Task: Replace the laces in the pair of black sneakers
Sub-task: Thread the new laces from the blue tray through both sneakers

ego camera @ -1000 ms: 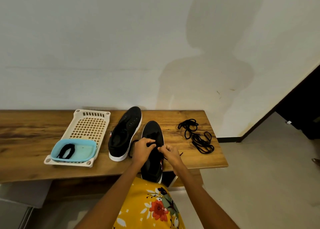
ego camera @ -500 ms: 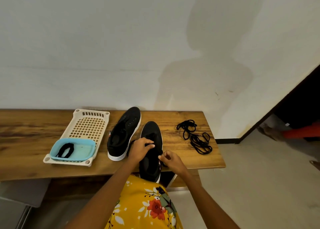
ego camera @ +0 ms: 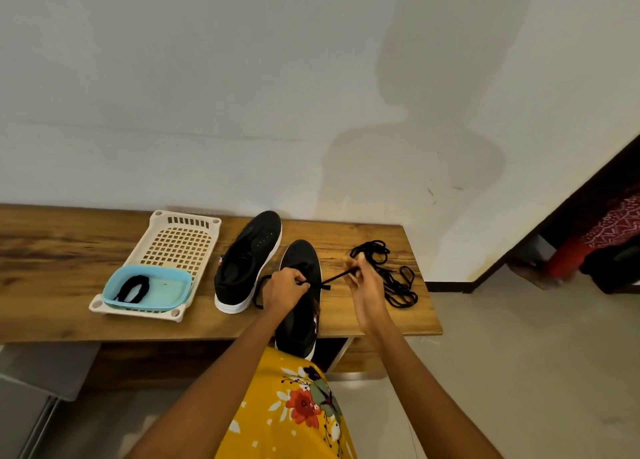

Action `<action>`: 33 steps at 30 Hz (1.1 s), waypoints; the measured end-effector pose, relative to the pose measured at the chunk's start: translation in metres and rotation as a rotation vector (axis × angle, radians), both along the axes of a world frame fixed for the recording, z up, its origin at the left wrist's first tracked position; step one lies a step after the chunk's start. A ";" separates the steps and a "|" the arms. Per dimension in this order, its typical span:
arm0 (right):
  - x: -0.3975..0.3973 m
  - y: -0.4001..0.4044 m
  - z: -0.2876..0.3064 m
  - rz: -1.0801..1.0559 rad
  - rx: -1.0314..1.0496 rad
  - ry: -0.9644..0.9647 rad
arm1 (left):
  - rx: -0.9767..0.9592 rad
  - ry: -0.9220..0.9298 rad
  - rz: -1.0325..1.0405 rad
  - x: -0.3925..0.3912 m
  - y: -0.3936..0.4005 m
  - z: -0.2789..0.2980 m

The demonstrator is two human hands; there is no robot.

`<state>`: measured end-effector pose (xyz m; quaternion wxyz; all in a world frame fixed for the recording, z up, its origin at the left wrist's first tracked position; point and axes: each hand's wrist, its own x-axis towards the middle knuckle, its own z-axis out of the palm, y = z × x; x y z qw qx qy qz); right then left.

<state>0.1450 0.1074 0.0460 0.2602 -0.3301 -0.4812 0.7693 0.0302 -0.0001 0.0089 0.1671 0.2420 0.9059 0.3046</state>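
On the wooden table [ego camera: 367, 316], a black white-soled sneaker [ego camera: 300, 314] is lain over the near edge; its black lace [ego camera: 334, 278] is pinched by the left hand [ego camera: 284, 288] and the raised right hand [ego camera: 365, 285]. Beside it are listed the second black sneaker [ego camera: 247, 261], loose black laces [ego camera: 388, 271], and a blue plastic bowl [ego camera: 149, 288] in a cream perforated tray [ego camera: 176, 243].
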 end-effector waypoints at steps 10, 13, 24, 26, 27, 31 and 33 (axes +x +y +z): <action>-0.011 0.004 -0.018 0.461 0.380 -0.222 | -0.020 -0.152 -0.152 -0.022 0.002 0.001; -0.014 0.004 -0.033 0.612 0.639 -0.430 | 0.042 -0.258 -0.179 -0.028 0.001 0.001; -0.024 -0.014 -0.053 0.481 1.043 -0.588 | 0.085 -0.351 -0.181 -0.032 0.000 -0.002; -0.022 -0.016 -0.057 0.397 0.855 -0.500 | 0.079 -0.372 -0.177 -0.035 0.000 -0.002; -0.021 -0.016 -0.058 0.357 0.768 -0.486 | 0.066 -0.384 -0.180 -0.036 0.000 -0.003; -0.022 -0.014 -0.061 0.315 0.641 -0.499 | 0.012 -0.435 -0.222 -0.039 0.001 0.000; -0.024 -0.012 -0.061 0.317 0.675 -0.504 | 0.005 -0.431 -0.258 -0.041 0.000 0.002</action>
